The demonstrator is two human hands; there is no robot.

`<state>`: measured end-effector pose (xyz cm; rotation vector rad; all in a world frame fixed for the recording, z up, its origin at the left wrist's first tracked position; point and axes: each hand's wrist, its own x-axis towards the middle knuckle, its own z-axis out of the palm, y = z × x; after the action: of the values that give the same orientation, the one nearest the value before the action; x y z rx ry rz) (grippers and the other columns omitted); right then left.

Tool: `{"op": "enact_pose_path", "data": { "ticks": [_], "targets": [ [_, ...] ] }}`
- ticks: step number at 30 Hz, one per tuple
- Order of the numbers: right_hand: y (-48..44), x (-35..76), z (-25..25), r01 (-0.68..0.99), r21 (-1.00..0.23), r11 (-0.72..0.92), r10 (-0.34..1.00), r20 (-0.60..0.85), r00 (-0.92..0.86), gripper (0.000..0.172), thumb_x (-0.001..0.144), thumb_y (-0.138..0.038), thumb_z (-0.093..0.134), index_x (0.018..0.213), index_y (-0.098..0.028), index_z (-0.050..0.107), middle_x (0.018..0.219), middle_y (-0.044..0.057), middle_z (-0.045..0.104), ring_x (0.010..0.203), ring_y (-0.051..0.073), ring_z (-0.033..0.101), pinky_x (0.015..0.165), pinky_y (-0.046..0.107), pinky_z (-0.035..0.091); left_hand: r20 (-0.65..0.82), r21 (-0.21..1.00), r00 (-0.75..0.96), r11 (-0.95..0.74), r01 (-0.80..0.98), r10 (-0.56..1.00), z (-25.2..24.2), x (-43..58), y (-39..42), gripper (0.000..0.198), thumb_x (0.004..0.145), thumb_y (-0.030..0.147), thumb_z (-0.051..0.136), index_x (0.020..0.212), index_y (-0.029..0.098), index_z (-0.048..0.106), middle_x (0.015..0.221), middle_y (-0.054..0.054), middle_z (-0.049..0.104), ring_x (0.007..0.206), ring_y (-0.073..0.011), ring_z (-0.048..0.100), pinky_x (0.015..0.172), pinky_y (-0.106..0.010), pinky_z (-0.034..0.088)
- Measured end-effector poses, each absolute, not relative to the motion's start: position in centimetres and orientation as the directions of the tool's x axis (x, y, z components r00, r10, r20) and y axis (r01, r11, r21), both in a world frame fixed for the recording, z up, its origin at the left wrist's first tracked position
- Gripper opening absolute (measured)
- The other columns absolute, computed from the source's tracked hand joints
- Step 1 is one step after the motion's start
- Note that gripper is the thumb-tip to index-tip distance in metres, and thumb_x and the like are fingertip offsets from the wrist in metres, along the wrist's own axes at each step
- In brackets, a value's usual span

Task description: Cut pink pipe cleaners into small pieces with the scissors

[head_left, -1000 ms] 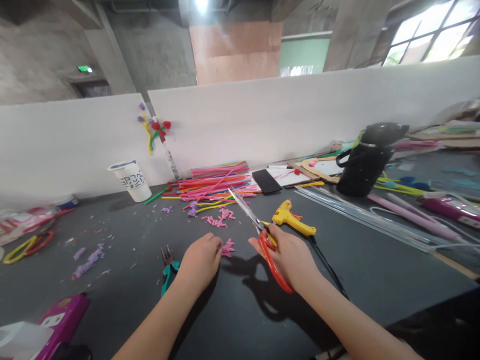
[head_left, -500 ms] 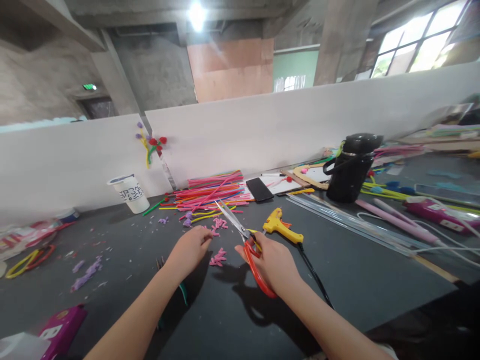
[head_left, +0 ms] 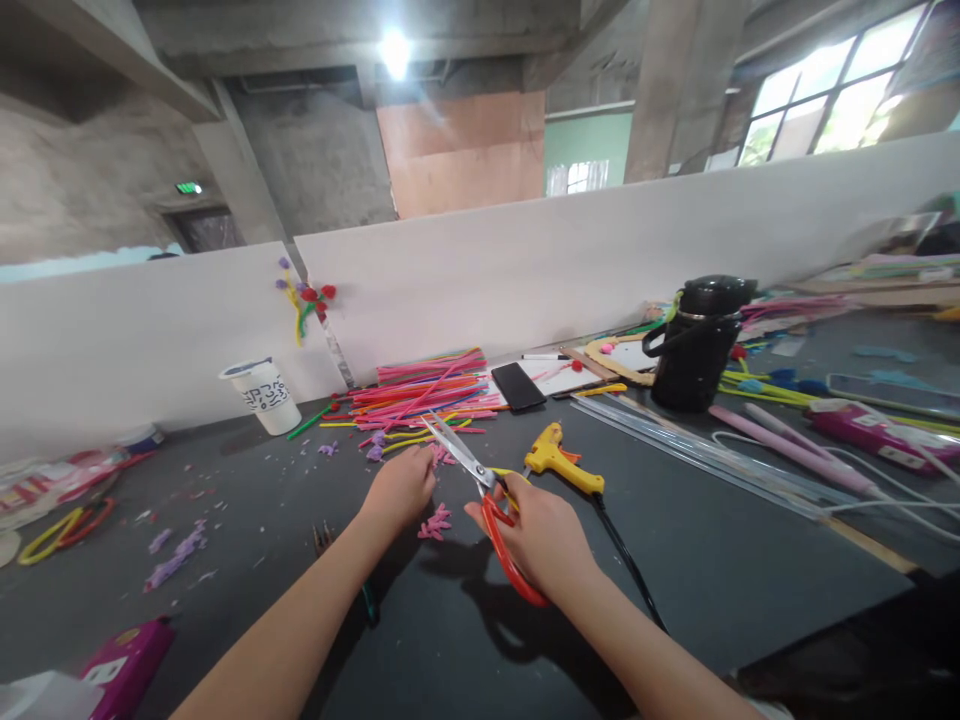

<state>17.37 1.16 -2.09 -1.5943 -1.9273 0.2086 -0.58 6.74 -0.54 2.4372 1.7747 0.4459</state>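
Note:
My right hand (head_left: 544, 530) is wrapped round the handles of red-handled scissors (head_left: 466, 462), whose blades point up and left over the table. Beside the blades, my left hand (head_left: 403, 490) has its fingers drawn together at a patch of short pink fuzzy pieces (head_left: 442, 455). The fingertips face away from me, so anything pinched in them is hidden. A second small pile of pink pieces (head_left: 435, 522) lies between my hands. Under my left forearm are partly covered pliers (head_left: 324, 538) with a green handle. A yellow glue gun (head_left: 562, 460) rests just beyond my right hand.
Behind my hands lie a bundle of pink and red pipe cleaners (head_left: 420, 395) and a black phone (head_left: 517, 386). A white cup (head_left: 262, 398) stands left, a black flask (head_left: 697, 345) right. Clear strips (head_left: 690, 450) and purple scraps (head_left: 176, 560) are also on the table.
My left hand has moved slightly right and away from me, now covering part of the farther pink pieces. My right hand still holds the scissors in nearly the same place. The view has shifted slightly.

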Motion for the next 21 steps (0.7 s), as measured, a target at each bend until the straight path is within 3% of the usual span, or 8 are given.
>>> {"op": "enact_pose_path", "data": {
  "ticks": [5, 6, 7, 9, 11, 16, 21],
  "targets": [
    [1.2, 17.0, -1.9, 0.775, -0.579, 0.252, 0.948, 0.310, -0.077, 0.028, 0.077, -0.046, 0.043, 0.073, -0.020, 0.052, 0.059, 0.002, 0.058, 0.053, 0.015, 0.053, 0.048, 0.023, 0.030, 0.135, 0.655, 0.227, -0.258, 0.710, 0.965, -0.1, -0.2, 3.3, 0.016, 0.078, 0.025, 0.034, 0.083, 0.016, 0.047, 0.067, -0.003, 0.060, 0.052, -0.0117, 0.056, 0.050, -0.024, 0.043],
    [1.2, 16.9, -1.9, 0.737, -0.627, 0.253, 0.954, 0.287, -0.084, 0.025, 0.077, -0.043, 0.043, 0.071, -0.019, 0.051, 0.058, 0.001, 0.057, 0.052, 0.014, 0.052, 0.048, 0.022, 0.030, 0.058, 0.876, 0.197, -0.144, 0.460, 0.979, -0.2, 0.1, 2.5, 0.014, 0.076, 0.027, 0.041, 0.081, 0.016, 0.048, 0.066, -0.003, 0.060, 0.050, -0.0112, 0.055, 0.049, -0.023, 0.041],
    [1.2, 16.8, -2.0, 0.695, -0.672, 0.256, 0.959, 0.268, -0.094, 0.023, 0.077, -0.040, 0.043, 0.068, -0.019, 0.050, 0.056, 0.000, 0.056, 0.051, 0.013, 0.051, 0.047, 0.022, 0.030, -0.019, 0.976, 0.200, -0.026, 0.216, 0.980, -0.3, 0.4, 1.8, 0.014, 0.073, 0.030, 0.047, 0.078, 0.016, 0.048, 0.065, -0.002, 0.059, 0.049, -0.0103, 0.054, 0.047, -0.021, 0.040],
    [1.0, 16.5, -2.0, 0.613, -0.745, 0.261, 0.964, 0.236, -0.124, 0.021, 0.077, -0.035, 0.042, 0.065, -0.019, 0.048, 0.053, -0.002, 0.052, 0.049, 0.011, 0.049, 0.046, 0.020, 0.031, -0.098, 0.994, 0.214, 0.107, -0.031, 0.972, -0.7, 0.9, 0.7, 0.017, 0.070, 0.032, 0.055, 0.075, 0.016, 0.050, 0.060, 0.001, 0.057, 0.046, -0.0084, 0.051, 0.045, -0.019, 0.036],
    [0.6, 16.2, -2.0, 0.547, -0.798, 0.255, 0.967, 0.203, -0.155, 0.019, 0.077, -0.033, 0.041, 0.066, -0.019, 0.049, 0.049, -0.005, 0.048, 0.046, 0.010, 0.047, 0.045, 0.019, 0.032, -0.143, 0.984, 0.230, 0.164, -0.073, 0.963, -1.1, 1.3, 0.0, 0.018, 0.068, 0.031, 0.058, 0.074, 0.015, 0.053, 0.057, 0.001, 0.056, 0.045, -0.0082, 0.050, 0.044, -0.019, 0.035],
    [-0.3, 15.5, -1.9, 0.385, -0.885, 0.260, 0.960, 0.195, -0.199, 0.012, 0.072, -0.029, 0.045, 0.069, -0.018, 0.048, 0.054, -0.005, 0.047, 0.050, 0.009, 0.044, 0.046, 0.018, 0.033, -0.125, 0.991, 0.231, 0.131, -0.012, 0.965, -1.1, 1.3, -0.4, 0.016, 0.067, 0.030, 0.059, 0.071, 0.015, 0.054, 0.054, 0.001, 0.055, 0.044, -0.0094, 0.049, 0.044, -0.021, 0.037],
    [-0.3, 15.0, -2.1, 0.427, -0.855, 0.295, 0.954, 0.245, -0.171, 0.004, 0.068, -0.022, 0.046, 0.065, -0.018, 0.045, 0.057, -0.004, 0.047, 0.051, 0.009, 0.042, 0.047, 0.018, 0.033, 0.049, 0.982, 0.160, -0.077, 0.174, 0.986, -1.3, 1.2, -0.7, 0.011, 0.067, 0.027, 0.058, 0.067, 0.016, 0.058, 0.054, 0.001, 0.055, 0.046, -0.0103, 0.048, 0.047, -0.022, 0.039]
  ]
}}
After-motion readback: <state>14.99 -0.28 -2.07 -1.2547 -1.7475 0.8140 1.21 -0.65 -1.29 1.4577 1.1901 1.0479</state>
